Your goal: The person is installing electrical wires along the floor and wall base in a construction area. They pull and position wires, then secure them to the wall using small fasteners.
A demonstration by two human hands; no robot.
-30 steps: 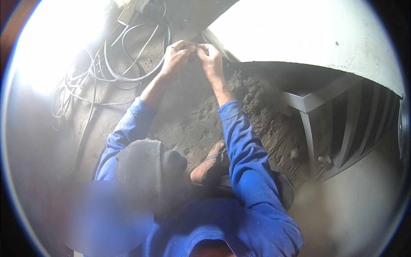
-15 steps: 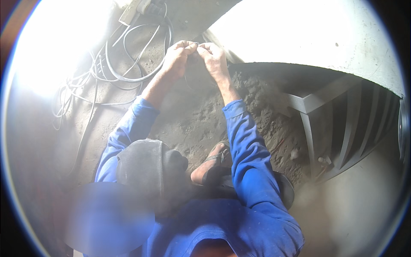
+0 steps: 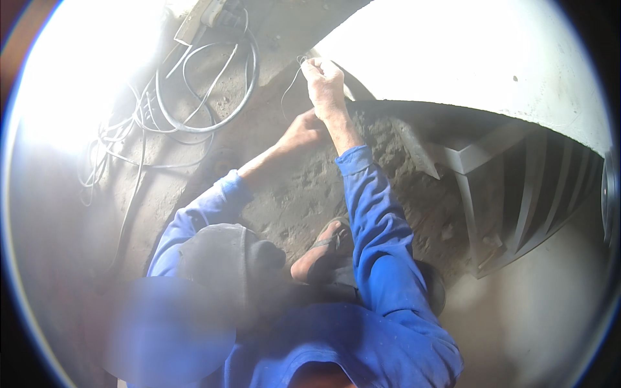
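Observation:
My right hand (image 3: 325, 85) is raised at the top centre, thumb and fingers pinched together on a thin wire (image 3: 292, 86). The wire makes a small loop at the fingertips, and its loose end curves down to the left. Below it, my left hand (image 3: 301, 131) reaches across to the right wrist. Its fingers pass behind the wrist and are hidden, so whether they hold anything does not show. Both arms are in blue sleeves. Close to the right fingertips is the edge of a large pale curved panel (image 3: 466, 58).
Coiled grey cables (image 3: 206, 128) lie on the dusty floor at the left, beside a pale power strip (image 3: 191, 24). A slatted metal frame (image 3: 460, 161) stands under the panel at the right. My sandalled foot (image 3: 318, 253) rests on rough dirt (image 3: 284, 187).
My left hand has left the right fingertips and moved down and right, to behind the right wrist. The right hand stays raised, with the wire now hanging visibly from its fingers.

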